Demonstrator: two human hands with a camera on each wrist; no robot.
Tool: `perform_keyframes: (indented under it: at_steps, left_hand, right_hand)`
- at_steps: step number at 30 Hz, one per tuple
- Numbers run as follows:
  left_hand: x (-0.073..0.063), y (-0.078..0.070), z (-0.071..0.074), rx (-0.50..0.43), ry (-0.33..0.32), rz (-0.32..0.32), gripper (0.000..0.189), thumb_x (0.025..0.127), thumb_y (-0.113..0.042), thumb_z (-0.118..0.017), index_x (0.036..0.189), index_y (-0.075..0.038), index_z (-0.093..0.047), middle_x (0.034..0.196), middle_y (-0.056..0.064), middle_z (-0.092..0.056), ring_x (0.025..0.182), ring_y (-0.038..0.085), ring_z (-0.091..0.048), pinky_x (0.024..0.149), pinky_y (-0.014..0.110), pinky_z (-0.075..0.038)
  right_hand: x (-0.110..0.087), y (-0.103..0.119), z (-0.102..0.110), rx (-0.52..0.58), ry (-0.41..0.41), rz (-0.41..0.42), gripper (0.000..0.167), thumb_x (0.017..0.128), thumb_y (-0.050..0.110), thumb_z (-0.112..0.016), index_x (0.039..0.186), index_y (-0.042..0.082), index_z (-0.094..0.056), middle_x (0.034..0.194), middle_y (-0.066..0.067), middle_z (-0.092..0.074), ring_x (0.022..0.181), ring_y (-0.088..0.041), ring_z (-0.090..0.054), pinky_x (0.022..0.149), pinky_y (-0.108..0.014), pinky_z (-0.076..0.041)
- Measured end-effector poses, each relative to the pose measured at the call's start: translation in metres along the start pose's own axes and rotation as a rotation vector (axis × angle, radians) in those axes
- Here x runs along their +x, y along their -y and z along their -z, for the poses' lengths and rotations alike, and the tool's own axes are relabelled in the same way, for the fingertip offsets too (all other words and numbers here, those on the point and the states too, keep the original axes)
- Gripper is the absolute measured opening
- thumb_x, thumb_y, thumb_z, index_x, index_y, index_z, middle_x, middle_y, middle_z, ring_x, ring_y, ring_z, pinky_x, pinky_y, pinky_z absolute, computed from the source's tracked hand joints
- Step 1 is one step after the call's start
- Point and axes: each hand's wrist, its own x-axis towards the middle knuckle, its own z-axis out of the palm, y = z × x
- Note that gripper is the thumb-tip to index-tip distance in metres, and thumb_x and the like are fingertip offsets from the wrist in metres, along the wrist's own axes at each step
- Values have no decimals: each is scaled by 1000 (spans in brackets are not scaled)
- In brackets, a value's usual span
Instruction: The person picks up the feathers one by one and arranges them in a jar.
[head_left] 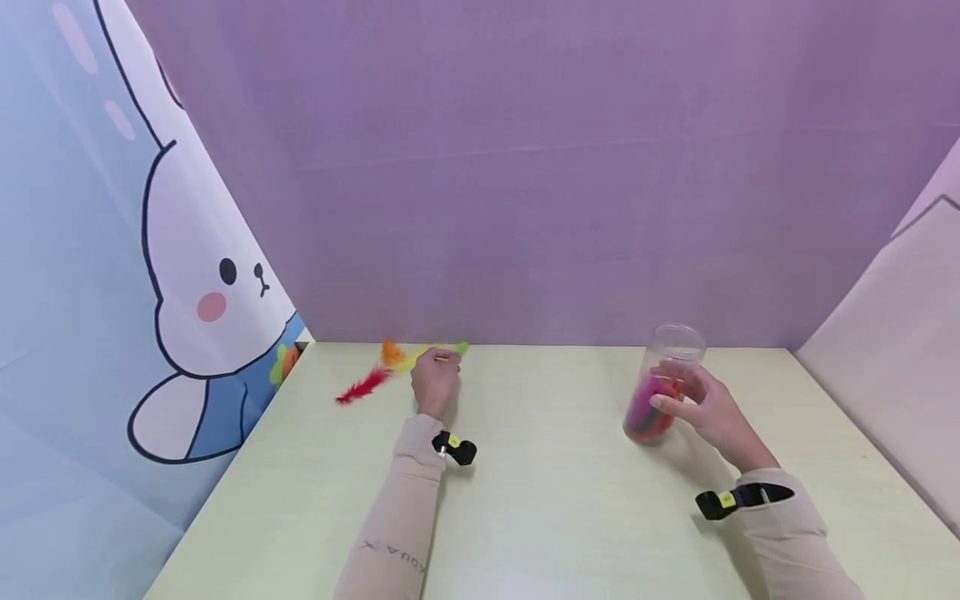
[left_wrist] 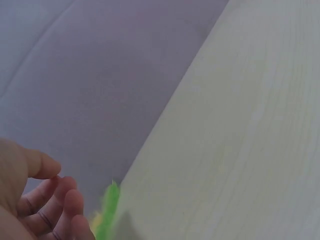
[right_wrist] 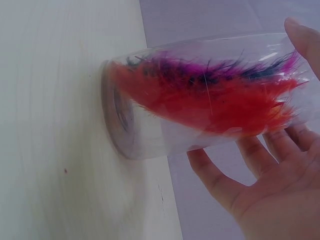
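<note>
My right fingers [right_wrist: 214, 176] curve round the clear jar [right_wrist: 150, 142] of red feathers [right_wrist: 215, 107], towards the right of the tabletop [head_left: 525, 500]; my left fingers [left_wrist: 73, 202] bend beside the green feather [left_wrist: 111, 205], whether pinching I can't tell. A slack right grip could tip the jar, spilling feathers.

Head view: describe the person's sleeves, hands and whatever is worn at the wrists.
The left sleeve and right sleeve are long and pale beige; the left carries dark lettering, too unclear to read surely. At each wrist sits a small black device, left and right, with a yellow label; the right one's black strap shows. The left hand and right hand wear no gloves.
</note>
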Motion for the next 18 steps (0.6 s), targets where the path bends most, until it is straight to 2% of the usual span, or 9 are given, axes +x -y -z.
perform_keyframes:
  at_steps: [5, 13, 18]
  left_hand:
    - [6, 9, 5, 17, -5, 61, 19, 93, -24, -67, 106, -12, -75, 95, 10, -79, 91, 32, -72, 85, 48, -54]
    - [16, 24, 11, -19, -26, 127, 23, 92, -20, -70, 113, -10, -72, 108, 17, -74, 99, 37, -69, 90, 48, -53]
    - [23, 30, 13, 5, 1, 167, 32, 91, -17, -66, 122, -8, -68, 117, 18, -71, 108, 38, -66, 97, 50, -52]
  right_hand:
    - [1, -1, 1, 2, 3, -2, 63, 95, 33, -74, 149, 14, -47, 137, 11, -63, 118, 11, -52, 93, -13, -45]
    - [2, 2, 1, -15, 6, -13, 64, 95, 35, -74, 149, 15, -46, 140, 5, -63, 119, 10, -51, 94, -14, -44]
    - [3, 2, 1, -18, 8, -20, 65, 95, 37, -74, 149, 15, -46, 140, 6, -63, 119, 9, -51, 94, -15, -44]
